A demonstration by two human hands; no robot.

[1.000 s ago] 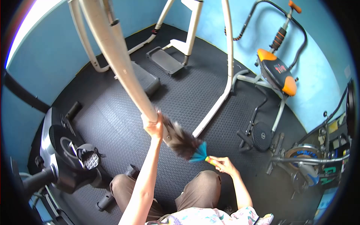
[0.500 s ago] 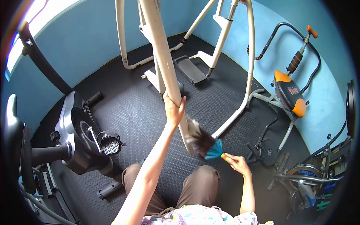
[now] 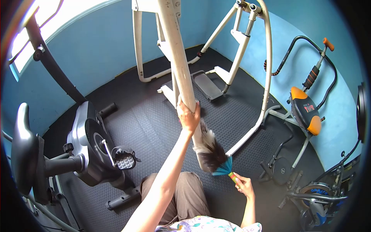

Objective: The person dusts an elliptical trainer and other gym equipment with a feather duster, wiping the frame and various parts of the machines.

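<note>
My left hand [image 3: 189, 116] is wrapped round the thick white tube [image 3: 176, 50] of an exercise machine's frame, partway up from its lower end. In my right hand [image 3: 244, 186] is the yellow-green handle of a feather duster [image 3: 215, 152]. Its dark and pale feathers, with blue ones near the handle, lie against the lower part of that tube, below my left hand. The feathers cover part of the tube's surface. A curved white leg [image 3: 247, 137] of the same machine runs just beyond the duster.
An exercise bike [image 3: 92, 143] stands at the left. Behind the tube is a foot plate [image 3: 208, 85]. To the right are an orange-and-black twister seat [image 3: 305, 110] and another machine [image 3: 317, 197] near the blue wall [image 3: 247, 58]. Black textured matting [image 3: 135, 112] covers the floor.
My view has shifted, so the machines appear lower and further right. The duster's feathers, blurred before, look sharper and still rest on the tube. Both hands keep their holds.
</note>
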